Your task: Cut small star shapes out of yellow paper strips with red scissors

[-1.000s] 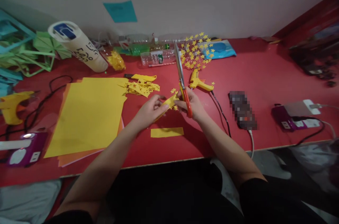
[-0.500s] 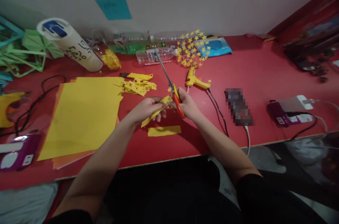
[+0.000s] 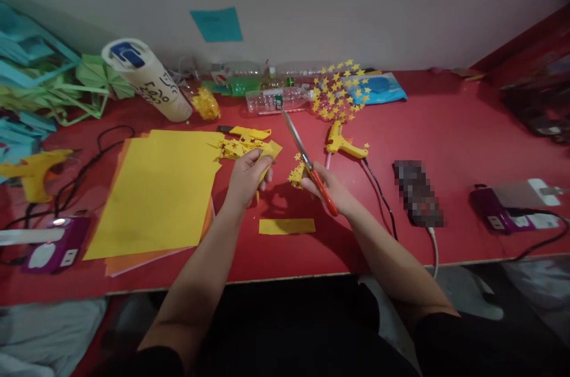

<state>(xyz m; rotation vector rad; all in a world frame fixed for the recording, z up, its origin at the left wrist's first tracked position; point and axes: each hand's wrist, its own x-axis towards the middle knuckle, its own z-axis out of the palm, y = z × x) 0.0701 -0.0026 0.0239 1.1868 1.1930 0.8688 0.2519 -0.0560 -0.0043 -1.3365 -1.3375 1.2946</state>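
Note:
My left hand (image 3: 250,176) pinches a folded piece of yellow paper (image 3: 272,152), close to a heap of yellow paper scraps (image 3: 231,149). In my right hand (image 3: 332,187) is a pair of scissors (image 3: 297,138) with red handles, the long blades pointing up and to the left. A small pile of yellow paper stars (image 3: 295,176) lies beside my right fingers. Below the two hands, a yellow paper strip (image 3: 287,226) rests flat on the red table (image 3: 276,258). To the left is a stack of yellow sheets (image 3: 155,193), with orange sheets showing under its edges.
A yellow glue gun (image 3: 345,142) with a black cord lies right of the scissors. Behind it stands a cluster of yellow stars (image 3: 341,92). Plastic bottles (image 3: 271,101), a utility knife (image 3: 249,133) and a white tumbler (image 3: 151,83) are further back. A pixelated phone-like object (image 3: 416,193) lies right.
My hands have moved apart. The left has carried the folded paper leftward toward the scraps; the right, holding the scissors, is now beside the star pile. The camera view has shifted.

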